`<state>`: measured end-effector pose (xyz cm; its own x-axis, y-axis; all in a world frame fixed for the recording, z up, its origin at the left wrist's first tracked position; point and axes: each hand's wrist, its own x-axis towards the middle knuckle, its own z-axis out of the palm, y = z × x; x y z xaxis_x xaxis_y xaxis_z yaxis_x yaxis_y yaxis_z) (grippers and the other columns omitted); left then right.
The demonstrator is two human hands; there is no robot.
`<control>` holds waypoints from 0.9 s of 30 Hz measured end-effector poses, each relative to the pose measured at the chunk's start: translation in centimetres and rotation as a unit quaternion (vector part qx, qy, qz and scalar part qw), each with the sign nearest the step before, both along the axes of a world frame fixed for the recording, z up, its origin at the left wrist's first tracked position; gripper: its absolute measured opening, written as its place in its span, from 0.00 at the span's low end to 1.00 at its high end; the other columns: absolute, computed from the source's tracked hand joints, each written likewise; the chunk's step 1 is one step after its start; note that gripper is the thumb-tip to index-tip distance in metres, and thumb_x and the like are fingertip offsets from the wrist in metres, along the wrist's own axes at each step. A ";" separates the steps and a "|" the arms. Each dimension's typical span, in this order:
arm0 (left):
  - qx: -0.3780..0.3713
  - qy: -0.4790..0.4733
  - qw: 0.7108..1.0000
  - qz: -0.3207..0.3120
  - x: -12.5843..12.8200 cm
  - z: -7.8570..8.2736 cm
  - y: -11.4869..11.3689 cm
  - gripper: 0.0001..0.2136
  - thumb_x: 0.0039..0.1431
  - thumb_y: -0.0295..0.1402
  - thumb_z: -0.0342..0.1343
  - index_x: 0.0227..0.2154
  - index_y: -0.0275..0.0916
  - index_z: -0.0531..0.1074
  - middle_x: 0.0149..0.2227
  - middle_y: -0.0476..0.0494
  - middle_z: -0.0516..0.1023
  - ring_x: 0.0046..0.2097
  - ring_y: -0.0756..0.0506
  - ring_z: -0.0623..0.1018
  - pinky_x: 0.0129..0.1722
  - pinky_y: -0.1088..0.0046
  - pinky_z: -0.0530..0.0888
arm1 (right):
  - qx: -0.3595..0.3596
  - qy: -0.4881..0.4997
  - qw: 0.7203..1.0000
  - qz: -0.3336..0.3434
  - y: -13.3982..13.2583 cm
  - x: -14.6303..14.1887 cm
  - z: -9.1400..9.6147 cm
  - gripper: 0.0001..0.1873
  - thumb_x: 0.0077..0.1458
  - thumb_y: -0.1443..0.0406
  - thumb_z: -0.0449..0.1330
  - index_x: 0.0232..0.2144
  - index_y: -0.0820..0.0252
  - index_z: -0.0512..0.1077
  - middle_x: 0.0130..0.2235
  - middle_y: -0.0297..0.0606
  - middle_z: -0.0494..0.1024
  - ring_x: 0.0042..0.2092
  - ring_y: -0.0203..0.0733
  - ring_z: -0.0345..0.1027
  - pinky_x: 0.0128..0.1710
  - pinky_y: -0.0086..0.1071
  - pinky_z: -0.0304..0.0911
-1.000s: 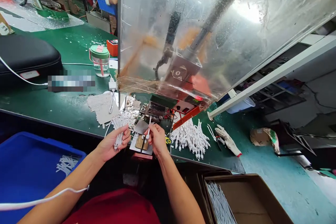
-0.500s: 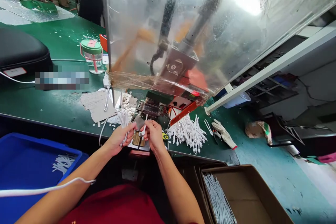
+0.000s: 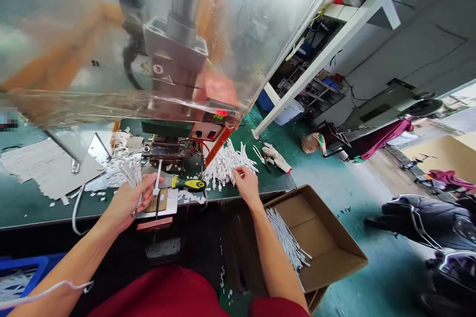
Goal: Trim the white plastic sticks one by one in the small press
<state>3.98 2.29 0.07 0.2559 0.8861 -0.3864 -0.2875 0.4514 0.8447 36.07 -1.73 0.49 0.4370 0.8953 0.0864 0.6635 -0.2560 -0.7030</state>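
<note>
Left hand (image 3: 128,201): shut on white cables (image 3: 131,172), bundle upright, ends up, left of press (image 3: 167,129) | right hand (image 3: 246,184): fingers curled on cable pile (image 3: 226,166), right of press, hold unclear

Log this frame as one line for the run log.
Left hand: holds white cable bundle | Right hand: at white cable pile | Nearby: yellow-handled scraper

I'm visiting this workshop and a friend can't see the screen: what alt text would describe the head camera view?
A person's left hand grips a bunch of white cables while the right hand reaches to a pile of white cables on a green workbench. Beside them stands a benchtop machine behind a clear plastic sheet, with a cardboard box below.
</note>
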 end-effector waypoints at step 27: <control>-0.022 -0.199 0.979 0.032 -4.9 2.1 -1.7 0.10 0.54 0.28 0.61 0.40 0.38 0.71 0.22 0.51 0.68 0.19 0.53 0.66 0.08 0.87 0.58 | -0.031 0.506 0.858 0.079 0.9 -5.4 2.4 0.18 0.42 0.56 0.70 0.25 0.59 0.67 0.24 0.33 0.77 0.15 0.25 0.53 0.13 0.21 0.50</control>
<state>-0.89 0.63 2.19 0.3388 0.8901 -0.3050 -0.6186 0.4550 0.6406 30.69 -0.79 2.88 0.1334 0.9392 -0.3164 -0.2487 -0.2773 -0.9280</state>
